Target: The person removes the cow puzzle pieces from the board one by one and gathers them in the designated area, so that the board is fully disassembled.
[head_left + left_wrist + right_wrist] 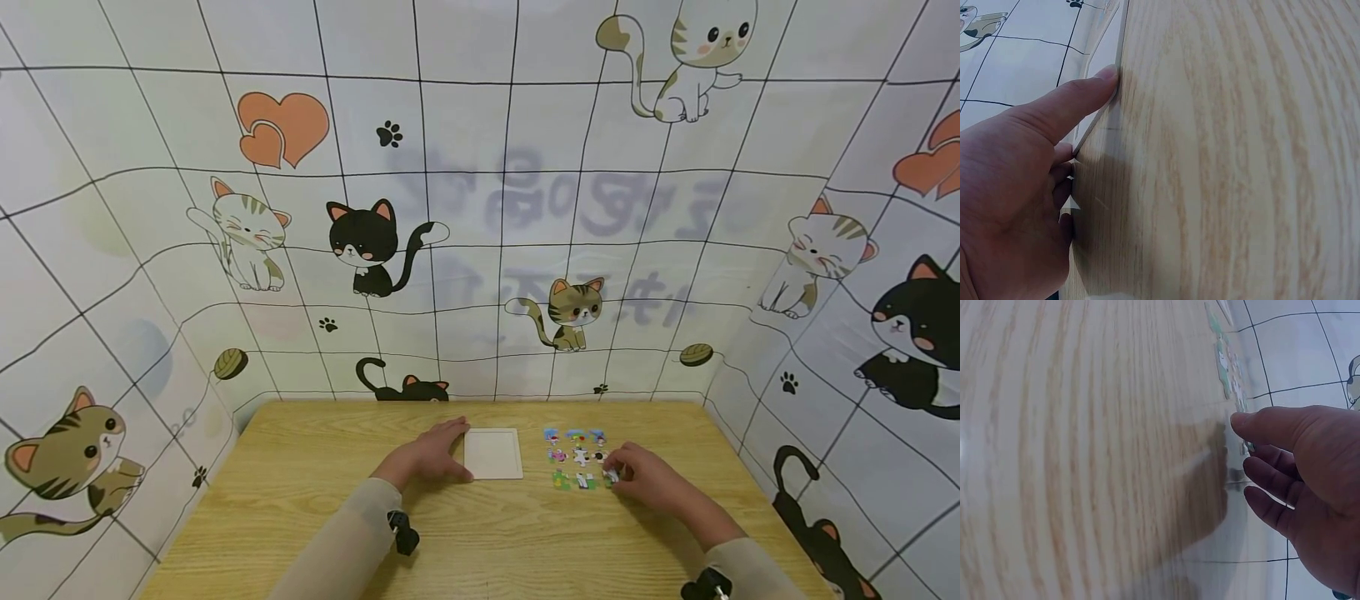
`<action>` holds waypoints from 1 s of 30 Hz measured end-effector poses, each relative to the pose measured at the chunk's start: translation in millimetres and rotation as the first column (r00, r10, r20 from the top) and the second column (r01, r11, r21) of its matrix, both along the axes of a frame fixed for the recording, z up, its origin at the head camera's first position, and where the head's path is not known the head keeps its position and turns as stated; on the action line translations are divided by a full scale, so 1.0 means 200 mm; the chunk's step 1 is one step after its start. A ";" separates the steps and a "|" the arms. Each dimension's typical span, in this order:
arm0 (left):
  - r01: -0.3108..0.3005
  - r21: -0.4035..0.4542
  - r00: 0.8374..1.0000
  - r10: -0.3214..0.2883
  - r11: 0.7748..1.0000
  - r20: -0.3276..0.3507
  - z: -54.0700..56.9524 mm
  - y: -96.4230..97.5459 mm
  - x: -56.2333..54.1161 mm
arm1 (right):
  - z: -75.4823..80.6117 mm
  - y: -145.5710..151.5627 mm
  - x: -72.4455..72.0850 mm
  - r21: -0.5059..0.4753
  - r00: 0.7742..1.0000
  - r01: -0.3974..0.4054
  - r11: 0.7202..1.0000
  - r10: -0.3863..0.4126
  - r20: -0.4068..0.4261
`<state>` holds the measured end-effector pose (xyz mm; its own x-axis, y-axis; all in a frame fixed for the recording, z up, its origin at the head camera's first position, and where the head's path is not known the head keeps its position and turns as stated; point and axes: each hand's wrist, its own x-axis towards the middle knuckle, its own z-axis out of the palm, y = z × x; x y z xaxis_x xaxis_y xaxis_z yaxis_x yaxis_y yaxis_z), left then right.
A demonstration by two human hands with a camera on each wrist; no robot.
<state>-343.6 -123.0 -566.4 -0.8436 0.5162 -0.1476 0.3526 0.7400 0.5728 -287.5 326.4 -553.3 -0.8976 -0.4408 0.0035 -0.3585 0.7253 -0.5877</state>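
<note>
A pale, square puzzle tray (492, 455) lies flat on the wooden table. My left hand (433, 454) touches its left side, thumb near the front corner and fingers spread toward the back corner. The left wrist view shows the thumb against the edge of the tray (1102, 103). To the right of the tray, several colourful jigsaw pieces (581, 456) lie in spaced rows. My right hand (643, 475) is at the front right corner of these rows, thumb and fingertips pinching a jigsaw piece (611, 477). In the right wrist view the fingers mostly hide that piece.
The wooden table (480, 533) extends in front of both hands. Behind it and at both sides hangs a white gridded sheet (480, 333) printed with cartoon cats. A small black device (403, 533) is strapped to the left wrist, another (707, 585) to the right.
</note>
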 end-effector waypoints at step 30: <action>0.001 -0.005 1.000 -0.001 1.000 0.005 0.00 0.00 0.00 | 0.00 0.02 -0.01 -0.029 0.998 -0.009 1.000 0.010 0.066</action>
